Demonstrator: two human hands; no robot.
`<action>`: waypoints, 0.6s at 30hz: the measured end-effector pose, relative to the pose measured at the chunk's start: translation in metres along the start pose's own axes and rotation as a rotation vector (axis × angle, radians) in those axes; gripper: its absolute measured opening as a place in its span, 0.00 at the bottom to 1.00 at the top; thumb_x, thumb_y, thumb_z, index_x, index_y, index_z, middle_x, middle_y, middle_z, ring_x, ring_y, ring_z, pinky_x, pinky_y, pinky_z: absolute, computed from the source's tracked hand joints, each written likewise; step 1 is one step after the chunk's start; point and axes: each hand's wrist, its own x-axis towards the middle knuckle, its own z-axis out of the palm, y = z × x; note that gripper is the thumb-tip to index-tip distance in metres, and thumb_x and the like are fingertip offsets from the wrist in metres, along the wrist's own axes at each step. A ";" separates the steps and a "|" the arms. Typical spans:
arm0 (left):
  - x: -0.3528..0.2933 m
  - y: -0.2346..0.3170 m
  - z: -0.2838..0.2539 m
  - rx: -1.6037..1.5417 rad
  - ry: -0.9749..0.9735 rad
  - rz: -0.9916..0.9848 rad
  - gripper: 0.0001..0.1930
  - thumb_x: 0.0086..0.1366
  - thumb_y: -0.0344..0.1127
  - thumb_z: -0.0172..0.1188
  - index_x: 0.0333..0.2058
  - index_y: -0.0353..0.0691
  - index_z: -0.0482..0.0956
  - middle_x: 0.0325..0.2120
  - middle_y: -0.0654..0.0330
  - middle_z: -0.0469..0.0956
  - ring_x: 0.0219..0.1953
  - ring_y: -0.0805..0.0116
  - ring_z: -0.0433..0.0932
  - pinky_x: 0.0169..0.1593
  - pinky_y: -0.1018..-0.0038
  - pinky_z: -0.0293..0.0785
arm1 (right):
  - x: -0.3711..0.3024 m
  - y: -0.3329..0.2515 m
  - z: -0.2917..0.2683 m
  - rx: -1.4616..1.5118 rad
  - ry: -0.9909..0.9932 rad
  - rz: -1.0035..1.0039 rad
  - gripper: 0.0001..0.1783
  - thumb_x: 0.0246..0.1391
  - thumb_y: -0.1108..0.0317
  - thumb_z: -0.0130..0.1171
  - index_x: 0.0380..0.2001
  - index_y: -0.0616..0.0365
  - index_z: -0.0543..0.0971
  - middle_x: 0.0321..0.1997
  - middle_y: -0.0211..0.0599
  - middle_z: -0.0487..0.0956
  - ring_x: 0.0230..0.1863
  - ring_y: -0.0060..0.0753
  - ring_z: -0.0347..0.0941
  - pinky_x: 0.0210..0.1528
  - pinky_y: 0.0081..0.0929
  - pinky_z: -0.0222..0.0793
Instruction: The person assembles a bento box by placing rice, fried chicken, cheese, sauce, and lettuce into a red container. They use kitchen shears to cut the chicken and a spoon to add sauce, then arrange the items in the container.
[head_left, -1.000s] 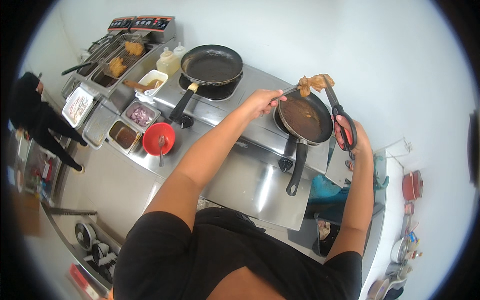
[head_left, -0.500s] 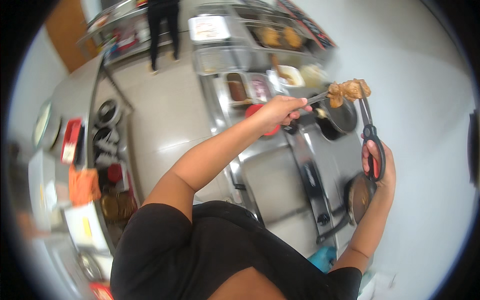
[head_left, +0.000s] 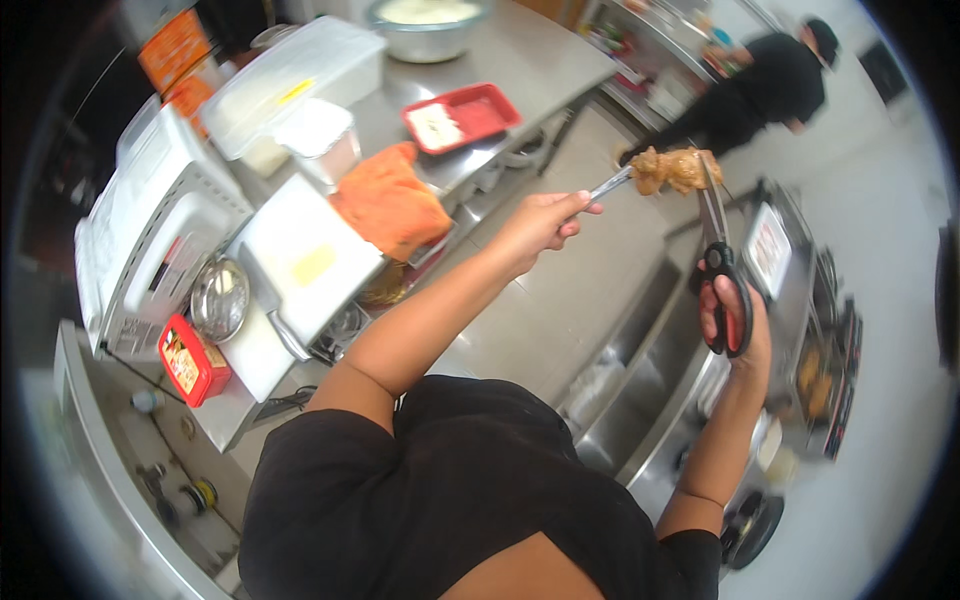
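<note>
– Steel tabletop (head_left: 548, 58) ran off to the left, white cutting board (head_left: 325, 232) on it. Where was the meat (head_left: 675, 170)?
– Mid-air, clear of the tabletop, between both hands. Left hand (head_left: 545, 232): fingers curled tight round a metal utensil (head_left: 612, 183), meat at its far end.
– Right hand (head_left: 735, 318)?
– Fingers wrapped through the looped handles of black-and-red scissors (head_left: 718, 262), blades up against the meat's right end. Couldn't tell the blade gap.
– Why that grip?
– Probably utensil steadied one end against the blades, and its length spared the fingers grease and edge.
</note>
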 end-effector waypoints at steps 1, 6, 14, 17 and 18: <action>0.002 0.009 -0.026 -0.002 0.071 0.021 0.20 0.64 0.47 0.50 0.41 0.35 0.76 0.14 0.74 0.58 0.14 0.85 0.48 0.19 0.85 0.43 | 0.031 0.000 0.018 0.002 -0.072 0.012 0.26 0.54 0.55 0.54 0.46 0.68 0.68 0.21 0.28 0.67 0.13 0.18 0.61 0.14 0.16 0.54; 0.015 0.037 -0.128 0.009 0.329 0.077 0.19 0.64 0.47 0.50 0.40 0.36 0.76 0.14 0.74 0.58 0.14 0.85 0.48 0.18 0.85 0.43 | 0.159 0.004 0.093 0.043 -0.298 0.020 0.26 0.54 0.56 0.55 0.45 0.69 0.68 0.21 0.29 0.67 0.13 0.19 0.61 0.13 0.16 0.54; 0.074 0.025 -0.199 0.019 0.590 0.020 0.19 0.64 0.47 0.50 0.39 0.36 0.78 0.13 0.73 0.59 0.14 0.85 0.49 0.18 0.85 0.45 | 0.296 0.024 0.141 -0.030 -0.444 0.189 0.25 0.53 0.56 0.58 0.43 0.70 0.70 0.19 0.28 0.67 0.12 0.19 0.62 0.12 0.17 0.56; 0.093 0.014 -0.211 0.097 0.658 -0.019 0.18 0.64 0.46 0.51 0.37 0.36 0.79 0.12 0.73 0.60 0.15 0.84 0.52 0.19 0.84 0.47 | 0.336 0.035 0.139 -0.071 -0.509 0.253 0.19 0.51 0.57 0.60 0.35 0.63 0.72 0.18 0.27 0.68 0.11 0.19 0.64 0.11 0.16 0.57; 0.100 0.011 -0.215 0.132 0.681 -0.033 0.18 0.64 0.46 0.51 0.36 0.36 0.79 0.12 0.72 0.60 0.15 0.84 0.53 0.19 0.84 0.48 | 0.348 0.038 0.137 -0.062 -0.545 0.251 0.17 0.50 0.56 0.61 0.30 0.60 0.72 0.17 0.26 0.68 0.11 0.18 0.65 0.10 0.16 0.57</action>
